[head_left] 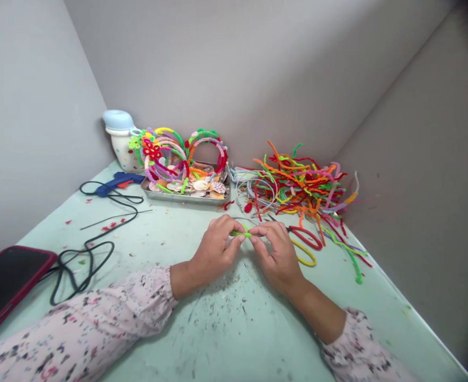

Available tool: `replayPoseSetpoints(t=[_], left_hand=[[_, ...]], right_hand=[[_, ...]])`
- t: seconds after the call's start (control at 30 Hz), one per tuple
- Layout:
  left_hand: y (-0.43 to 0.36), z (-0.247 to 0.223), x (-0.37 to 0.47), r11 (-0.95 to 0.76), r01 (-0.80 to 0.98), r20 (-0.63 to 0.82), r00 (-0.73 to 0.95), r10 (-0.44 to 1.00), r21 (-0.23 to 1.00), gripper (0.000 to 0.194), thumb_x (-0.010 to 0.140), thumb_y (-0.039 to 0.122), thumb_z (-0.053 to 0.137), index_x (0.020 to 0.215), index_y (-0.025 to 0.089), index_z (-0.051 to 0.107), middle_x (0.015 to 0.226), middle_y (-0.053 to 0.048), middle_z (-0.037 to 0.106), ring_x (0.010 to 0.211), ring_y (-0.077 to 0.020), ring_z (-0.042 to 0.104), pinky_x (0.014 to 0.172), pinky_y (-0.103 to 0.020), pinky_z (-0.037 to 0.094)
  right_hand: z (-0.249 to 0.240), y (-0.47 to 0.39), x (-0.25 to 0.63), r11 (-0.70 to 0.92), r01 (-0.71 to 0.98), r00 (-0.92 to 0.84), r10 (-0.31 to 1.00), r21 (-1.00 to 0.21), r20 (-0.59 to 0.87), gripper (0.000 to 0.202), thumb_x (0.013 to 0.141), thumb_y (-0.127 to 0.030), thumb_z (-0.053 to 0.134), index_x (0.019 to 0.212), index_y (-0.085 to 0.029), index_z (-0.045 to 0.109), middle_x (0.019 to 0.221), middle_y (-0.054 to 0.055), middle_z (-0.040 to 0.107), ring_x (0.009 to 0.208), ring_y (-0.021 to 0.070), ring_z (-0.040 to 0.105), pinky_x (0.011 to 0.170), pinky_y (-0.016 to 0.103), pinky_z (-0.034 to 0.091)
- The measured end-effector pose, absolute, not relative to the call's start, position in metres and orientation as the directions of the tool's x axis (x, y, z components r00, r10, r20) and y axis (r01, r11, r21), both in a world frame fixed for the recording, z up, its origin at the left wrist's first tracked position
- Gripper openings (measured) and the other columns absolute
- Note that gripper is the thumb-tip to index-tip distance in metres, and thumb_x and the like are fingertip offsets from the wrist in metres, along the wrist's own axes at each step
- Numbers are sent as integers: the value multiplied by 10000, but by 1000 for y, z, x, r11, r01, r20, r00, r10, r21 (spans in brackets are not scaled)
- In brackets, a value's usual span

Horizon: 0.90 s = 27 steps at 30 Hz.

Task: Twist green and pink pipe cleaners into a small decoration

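Note:
Near the middle of the pale green table, my left hand (218, 246) pinches a small bright green fuzzy piece (247, 234) between thumb and fingers. My right hand (275, 252) grips the same piece from the other side, so the two hands nearly touch. Most of the piece is hidden by the fingertips. A thin grey band lies just behind the hands. Scissors with red and yellow handles (306, 237) rest directly beside my right hand, their blades partly hidden.
A metal tray (186, 198) holds shells and colourful fuzzy headbands. Behind it stands a white jar (124, 151). A blue glue gun (118, 183), black cable and red-edged phone (13, 281) lie left. Many pipe cleaners (305, 183) are heaped at the back right, beside grey hoops (261, 191).

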<state>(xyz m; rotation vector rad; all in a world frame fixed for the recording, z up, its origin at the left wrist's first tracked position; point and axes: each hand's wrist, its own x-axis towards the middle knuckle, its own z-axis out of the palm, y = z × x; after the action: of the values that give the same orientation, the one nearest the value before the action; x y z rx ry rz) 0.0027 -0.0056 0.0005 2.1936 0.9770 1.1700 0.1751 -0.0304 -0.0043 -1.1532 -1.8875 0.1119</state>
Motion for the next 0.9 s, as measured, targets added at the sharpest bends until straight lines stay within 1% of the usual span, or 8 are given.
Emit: replayPoseSetpoints(t=[0.23,0.43,0.73,0.9], left_hand=[[-6,2,3,-639,378,512,387,766,670,113,905,263,476,876,182,548,909,-43,587,891,-188,529,838,-340,394],[-7,3,3,-642,395,510,393,765,657,122,907,261,466,867,183,552,891,-39,585,875,-187,528,829,-341,397],[-8,4,3,-651,396,508,411,757,648,121,906,250,472,853,173,548,877,-37,577,861,-181,520,822,-341,382],[-8,4,3,-653,395,506,419,754,646,110,901,240,475,849,176,548,875,-37,579,862,-181,524,822,-342,387]], right_hand=[[-3,-32,175,555,663,-160,761,-503,628,108,896,-212,507,953,-223,598,926,47,584,935,210,507,833,390,428],[-3,-32,174,540,664,-150,774,-517,615,117,903,-220,487,948,-235,593,966,54,569,975,220,498,861,417,419],[-5,-31,174,547,638,-175,788,-542,590,105,913,-220,460,918,-215,565,952,50,558,951,207,492,851,386,413],[-5,-31,175,549,631,-184,793,-549,581,127,923,-225,436,882,-220,556,906,43,562,916,206,493,830,384,413]])
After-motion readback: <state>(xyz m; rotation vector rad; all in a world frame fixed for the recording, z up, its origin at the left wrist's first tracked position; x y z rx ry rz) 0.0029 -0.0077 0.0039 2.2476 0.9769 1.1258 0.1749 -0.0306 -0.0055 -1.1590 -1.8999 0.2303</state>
